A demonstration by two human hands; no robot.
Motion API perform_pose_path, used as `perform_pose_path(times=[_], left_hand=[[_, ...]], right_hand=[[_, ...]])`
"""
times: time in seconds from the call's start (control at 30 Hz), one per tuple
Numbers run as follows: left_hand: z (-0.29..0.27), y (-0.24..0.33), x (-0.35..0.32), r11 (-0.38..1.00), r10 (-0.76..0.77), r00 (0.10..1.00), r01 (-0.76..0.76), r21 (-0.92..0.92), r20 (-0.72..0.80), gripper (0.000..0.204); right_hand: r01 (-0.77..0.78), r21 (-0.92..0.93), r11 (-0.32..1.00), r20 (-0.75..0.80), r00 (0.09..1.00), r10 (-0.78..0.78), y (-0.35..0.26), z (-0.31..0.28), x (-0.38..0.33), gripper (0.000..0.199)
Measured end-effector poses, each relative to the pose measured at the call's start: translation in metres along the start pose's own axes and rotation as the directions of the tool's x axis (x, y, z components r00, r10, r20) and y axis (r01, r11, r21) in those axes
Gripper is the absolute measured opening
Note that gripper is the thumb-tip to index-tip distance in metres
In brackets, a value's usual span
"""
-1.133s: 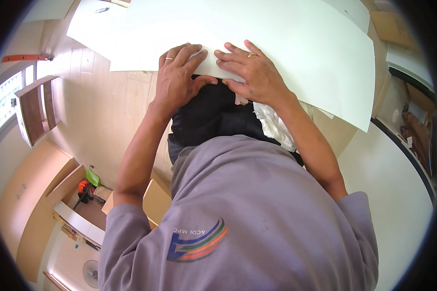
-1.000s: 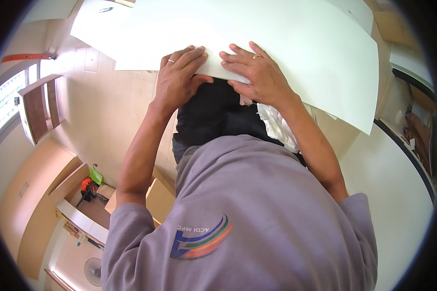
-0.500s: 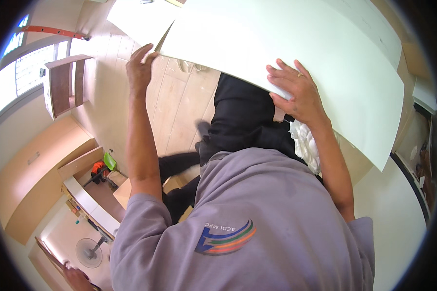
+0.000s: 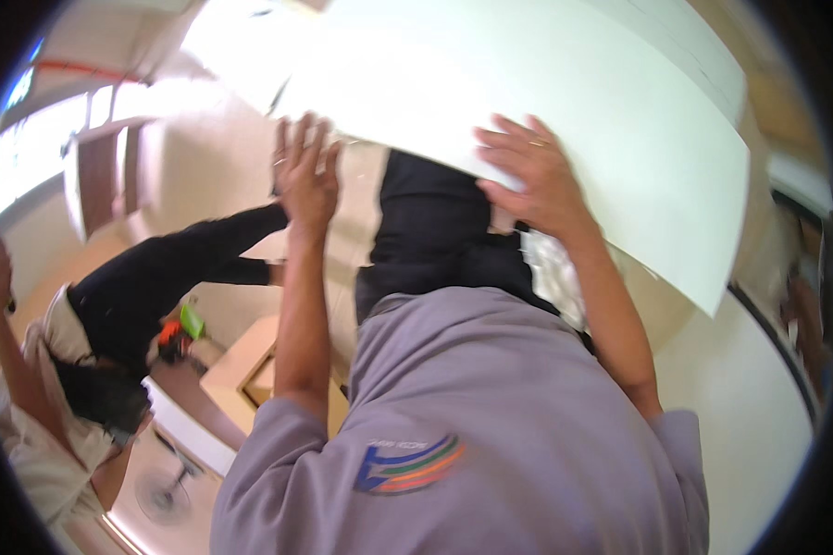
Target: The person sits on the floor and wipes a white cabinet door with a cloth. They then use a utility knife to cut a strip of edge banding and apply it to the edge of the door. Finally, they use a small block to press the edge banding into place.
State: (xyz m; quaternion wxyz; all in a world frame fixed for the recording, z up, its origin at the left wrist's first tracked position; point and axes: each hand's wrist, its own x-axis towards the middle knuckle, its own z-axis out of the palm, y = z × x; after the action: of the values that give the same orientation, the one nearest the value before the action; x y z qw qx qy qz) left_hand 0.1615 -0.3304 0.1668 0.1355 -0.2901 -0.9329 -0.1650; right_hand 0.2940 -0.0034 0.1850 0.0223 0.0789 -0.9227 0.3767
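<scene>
Large, smooth, matt white flat board (image 4: 565,102), thin-edged and rigid, bent only by the lens, spanning the far and right part of the scene, tilted with its right end lowest. Right hand (image 4: 532,176) pressed flat against the near edge of the board, fingers spread, a ring on one finger; no clamping grip to be seen, only palm and fingertips on the surface. Left hand (image 4: 305,176) open, fingers straight and together, raised at the board's left near corner; touching or just short of it, cannot tell. Hands well apart.

Below them, grey soft cotton short-sleeved shirt (image 4: 491,435) with a striped coloured emblem on the back. Black fabric (image 4: 435,231) between the arms, just under the board. To the left, a second person in a black long sleeve (image 4: 176,268) reaching toward the middle. Further near-left, a pale wooden box (image 4: 245,370) and a white round fan (image 4: 162,495) on the floor.

Against half a second earlier: left hand shifted right and lower along the board's edge, no longer at the far-left corner; second person newly come into the left side.
</scene>
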Motion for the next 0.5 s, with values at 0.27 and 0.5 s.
perform_pose_path(times=[0.27,0.5], left_hand=[[-0.009,0.029,0.021,0.979,0.144,0.973,-0.114,-0.166,0.181,0.027],[0.053,0.043,0.123,0.993,0.079,0.911,-0.109,0.053,0.404,0.057]], right_hand=[[-0.001,-0.27,0.963,0.021,1.0,0.007,-0.009,0.016,0.005,0.062],[-0.073,-0.336,0.939,0.008,0.997,0.081,-0.012,0.026,0.014,0.055]])
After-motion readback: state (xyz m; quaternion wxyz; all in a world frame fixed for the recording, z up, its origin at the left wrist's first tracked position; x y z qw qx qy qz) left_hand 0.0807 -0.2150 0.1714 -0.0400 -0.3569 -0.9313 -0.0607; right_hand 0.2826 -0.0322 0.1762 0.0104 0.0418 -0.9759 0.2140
